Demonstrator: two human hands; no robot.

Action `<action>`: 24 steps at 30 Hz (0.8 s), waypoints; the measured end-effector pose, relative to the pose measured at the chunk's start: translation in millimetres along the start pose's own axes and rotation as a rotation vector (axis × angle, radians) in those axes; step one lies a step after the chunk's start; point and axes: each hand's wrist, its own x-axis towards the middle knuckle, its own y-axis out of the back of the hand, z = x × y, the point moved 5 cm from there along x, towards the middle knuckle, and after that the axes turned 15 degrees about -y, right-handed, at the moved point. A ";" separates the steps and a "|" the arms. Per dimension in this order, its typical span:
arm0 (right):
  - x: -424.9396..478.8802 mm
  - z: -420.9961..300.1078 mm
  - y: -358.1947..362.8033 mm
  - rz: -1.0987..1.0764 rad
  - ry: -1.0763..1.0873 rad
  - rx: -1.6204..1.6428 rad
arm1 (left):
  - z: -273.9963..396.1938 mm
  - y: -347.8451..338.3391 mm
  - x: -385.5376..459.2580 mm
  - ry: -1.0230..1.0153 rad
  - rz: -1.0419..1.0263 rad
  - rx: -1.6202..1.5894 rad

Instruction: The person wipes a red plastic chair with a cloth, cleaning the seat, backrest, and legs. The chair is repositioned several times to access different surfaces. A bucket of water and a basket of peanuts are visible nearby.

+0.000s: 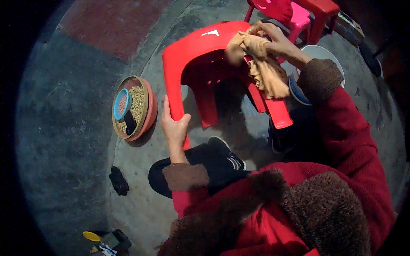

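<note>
A red plastic stool (198, 41) with a white patch on its seat stands tilted in front of me. My left hand (174, 126) grips one of its legs at the left, thumb on the near side. My right hand (278, 40) holds a bunched tan cloth (256, 44) against the seat's right end. The cloth's loose part hangs over the leg on that side, and some of its folds hide my fingertips.
At left on the concrete floor sits a basin (152, 112) with peanuts (137, 99) and a small blue basket (116, 105). A black item (119, 180) lies nearer. At upper right are a pink chair (299, 19), a red stool (322, 9) and a white basin (326, 56).
</note>
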 end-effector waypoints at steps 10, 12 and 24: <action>-46.0 -44.2 21.5 -0.188 -0.447 0.700 | -14.1 5.2 -5.5 -0.010 0.056 0.013; -59.4 -52.9 17.2 -0.227 -0.390 0.809 | -12.6 7.5 -6.0 0.016 0.046 -0.010; 12.9 -70.6 5.6 0.309 0.128 -0.090 | 3.5 -5.7 1.6 0.024 0.022 -0.025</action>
